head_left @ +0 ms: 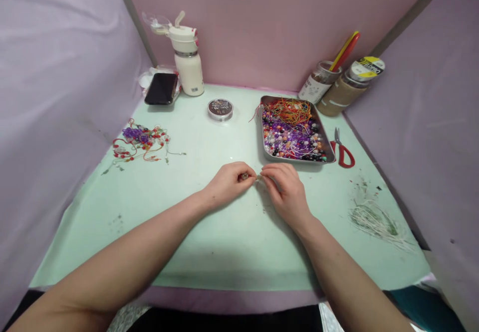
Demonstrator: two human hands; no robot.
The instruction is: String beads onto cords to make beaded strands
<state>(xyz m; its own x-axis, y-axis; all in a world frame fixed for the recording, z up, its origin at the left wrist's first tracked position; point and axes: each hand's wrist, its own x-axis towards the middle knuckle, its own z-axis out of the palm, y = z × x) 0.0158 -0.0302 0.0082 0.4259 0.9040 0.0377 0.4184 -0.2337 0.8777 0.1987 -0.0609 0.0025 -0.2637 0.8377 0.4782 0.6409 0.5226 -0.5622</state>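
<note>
Near the middle of the frame, the left hand (234,182) and the right hand (286,187) met fingertip to fingertip above the desk (209,237), both pinching a small pale piece (258,178) that lay in the narrow gap between them; its exact shape was too small to tell. A little rounded thing (244,176) also showed inside the curl of the left hand. The likeliest trouble seemed a slip: so slight a piece could have dropped from the pinch if either hand had loosened, and been hard to spot on the pale cloth. The right hand was just below the tray (295,161), so a careless knock of the knuckles might have jolted it and spilled the loose beads (288,135). The tangled coloured cords (292,110) at its top could have snagged and dragged beads out if tugged. Counted, there were two hands, one tray, one pair of scissors (345,155) right of it, one round case (220,108) at upper centre, one bottle (189,73) and one phone (161,88) at upper left, and two jars, the left one (316,85) and the right one (346,91), at upper right. One heap of beaded strings (140,140) lay at left and one bunch of white strings (377,222) at right; the beads were too many to count.
</note>
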